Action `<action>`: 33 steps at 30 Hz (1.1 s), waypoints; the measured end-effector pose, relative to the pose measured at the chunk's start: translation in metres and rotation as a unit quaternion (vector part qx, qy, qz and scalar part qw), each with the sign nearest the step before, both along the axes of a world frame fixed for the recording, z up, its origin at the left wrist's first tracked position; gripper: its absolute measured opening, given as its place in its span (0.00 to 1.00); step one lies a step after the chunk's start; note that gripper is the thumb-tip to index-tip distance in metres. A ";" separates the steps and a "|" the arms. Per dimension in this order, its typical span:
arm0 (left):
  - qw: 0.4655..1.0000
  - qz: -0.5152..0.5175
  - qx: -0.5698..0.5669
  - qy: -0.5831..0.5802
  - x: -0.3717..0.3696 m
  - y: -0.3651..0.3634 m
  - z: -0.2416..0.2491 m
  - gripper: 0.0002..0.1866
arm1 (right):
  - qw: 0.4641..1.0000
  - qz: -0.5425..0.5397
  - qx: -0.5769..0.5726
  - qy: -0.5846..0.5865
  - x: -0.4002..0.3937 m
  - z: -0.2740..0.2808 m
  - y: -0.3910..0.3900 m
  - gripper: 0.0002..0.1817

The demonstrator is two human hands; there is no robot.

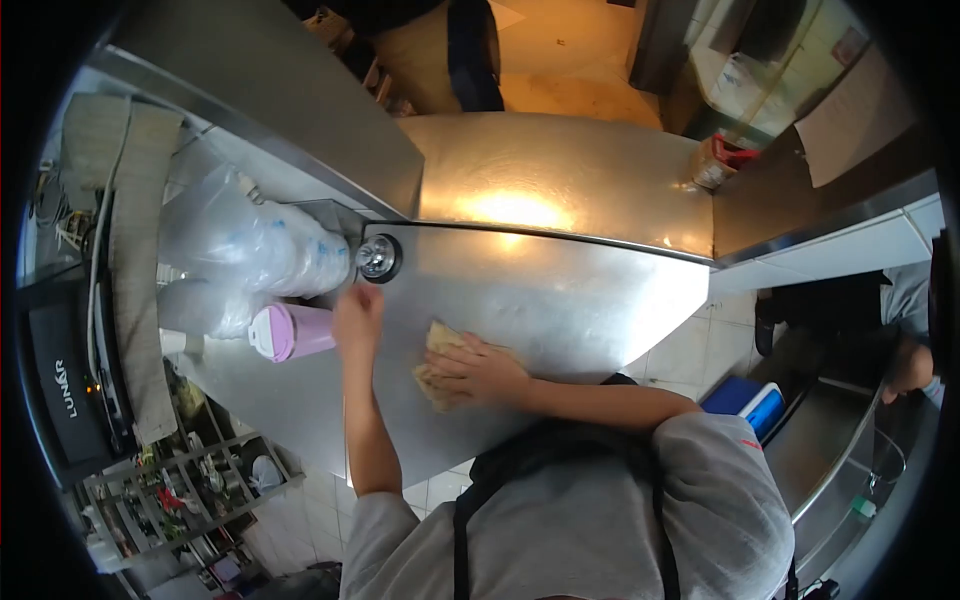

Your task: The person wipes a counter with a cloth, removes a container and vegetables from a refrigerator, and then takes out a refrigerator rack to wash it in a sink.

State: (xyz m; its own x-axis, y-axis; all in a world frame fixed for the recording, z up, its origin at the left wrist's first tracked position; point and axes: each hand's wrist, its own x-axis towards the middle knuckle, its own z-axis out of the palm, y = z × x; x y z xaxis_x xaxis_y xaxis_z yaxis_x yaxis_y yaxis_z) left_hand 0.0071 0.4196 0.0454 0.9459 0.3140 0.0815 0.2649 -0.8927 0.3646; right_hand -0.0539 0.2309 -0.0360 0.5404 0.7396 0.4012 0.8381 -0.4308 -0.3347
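Note:
My right hand (482, 374) presses on a tan cleaning cloth (438, 388) spread on the steel counter (560, 290), its fingers laid over the fabric. My left hand (360, 312) is curled closed over the counter's left part, just in front of a round silver call bell (378, 257) with a dark base. I cannot tell what, if anything, is inside its fingers. Beside that hand stands a pink tumbler (305, 332) with a white lid; the hand and wrist overlap its near end in this view.
Plastic-wrapped stacks (290, 250) line the counter's left back. Beyond a steel post (260, 110), a raised steel ledge (560, 165) holds a small red-topped box (722, 162). A black LUNAR device (70, 375) is at far left. Another person's hand (908, 370) shows at right, near a blue box (745, 400).

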 end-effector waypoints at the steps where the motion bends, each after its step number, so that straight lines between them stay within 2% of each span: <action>1: 0.987 -0.060 -0.147 0.011 -0.027 0.003 -0.008 0.07 | 0.998 -0.047 -0.037 0.028 -0.003 0.027 -0.029 0.12; 2: 0.960 -0.090 -0.264 0.012 -0.058 -0.004 -0.011 0.04 | 0.991 -0.092 -0.074 0.056 -0.004 0.039 -0.060 0.11; 3: 0.942 -0.136 -0.287 0.107 -0.086 -0.009 -0.007 0.04 | 0.970 -0.208 -0.096 0.085 -0.002 0.009 -0.097 0.09; 4: 0.934 -0.162 -0.247 0.202 -0.113 -0.022 0.005 0.04 | 0.937 -0.310 -0.057 0.150 -0.007 -0.019 -0.146 0.10; 5: 0.885 -0.170 -0.296 0.316 -0.143 -0.020 -0.008 0.05 | 0.900 -0.425 -0.057 0.083 -0.007 0.006 -0.192 0.11; 6: 0.816 -0.112 -0.380 0.421 -0.170 -0.031 -0.004 0.07 | 0.869 -0.491 -0.056 -0.003 -0.018 0.015 -0.240 0.12; 7: 0.785 -0.135 -0.402 0.451 -0.193 -0.037 -0.007 0.08 | 0.816 -0.569 0.085 -0.046 -0.030 0.000 -0.275 0.12; 8: 0.779 -0.113 -0.378 0.487 -0.213 -0.046 -0.007 0.09 | 0.735 -0.626 0.224 0.133 -0.050 -0.024 -0.318 0.13; 9: 0.771 -0.080 -0.404 0.486 -0.237 -0.048 -0.021 0.08 | 0.612 -0.643 0.346 0.305 -0.068 -0.045 -0.352 0.16; 10: 0.762 -0.043 -0.430 0.482 -0.257 -0.048 -0.039 0.08 | 0.511 -0.507 0.549 0.425 -0.076 -0.051 -0.362 0.21; 11: 0.761 0.000 -0.439 0.478 -0.271 -0.046 -0.055 0.09 | 0.523 -0.425 0.602 0.428 -0.079 -0.065 -0.362 0.24; 12: 0.758 0.046 -0.449 0.471 -0.284 -0.045 -0.069 0.09 | 0.547 -0.444 0.561 0.434 -0.071 -0.051 -0.343 0.26; 13: 0.780 0.111 -0.440 0.431 -0.291 -0.047 -0.089 0.11 | 0.565 -0.434 0.537 0.452 -0.058 -0.046 -0.326 0.26; 14: 0.819 0.134 -0.406 0.382 -0.290 -0.056 -0.096 0.14 | 0.583 -0.421 0.513 0.469 -0.046 -0.044 -0.314 0.26; 15: 0.824 0.139 -0.412 0.363 -0.279 -0.062 -0.089 0.13 | 0.595 -0.401 0.503 0.482 -0.039 -0.045 -0.307 0.26; 17: 0.821 0.192 -0.460 0.279 -0.278 -0.079 -0.087 0.15 | 0.579 -0.454 0.532 0.420 -0.037 -0.046 -0.294 0.26; 18: 0.820 0.218 -0.467 0.248 -0.276 -0.086 -0.087 0.15 | 0.588 -0.440 0.528 0.426 -0.039 -0.043 -0.291 0.26; 20: 0.800 0.265 -0.491 0.221 -0.266 -0.096 -0.075 0.15 | 0.527 -0.385 0.586 0.480 -0.045 -0.033 -0.297 0.25; 21: 0.779 0.302 -0.509 0.207 -0.262 -0.101 -0.072 0.16 | 0.536 -0.377 0.583 0.481 -0.043 -0.031 -0.300 0.25; 24: 0.786 0.300 -0.504 0.196 -0.265 -0.100 -0.080 0.16 | 0.538 -0.373 0.564 0.503 -0.043 -0.028 -0.302 0.22; 29: 0.790 0.300 -0.510 0.159 -0.264 -0.103 -0.086 0.15 | 0.497 -0.327 0.596 0.539 -0.035 -0.036 -0.311 0.20; 32: 0.791 0.302 -0.512 0.147 -0.264 -0.102 -0.090 0.15 | 0.511 -0.320 0.608 0.517 -0.032 -0.039 -0.310 0.20; 33: 0.800 0.293 -0.502 0.146 -0.265 -0.101 -0.094 0.16 | 0.496 -0.363 0.604 0.507 -0.031 -0.034 -0.307 0.18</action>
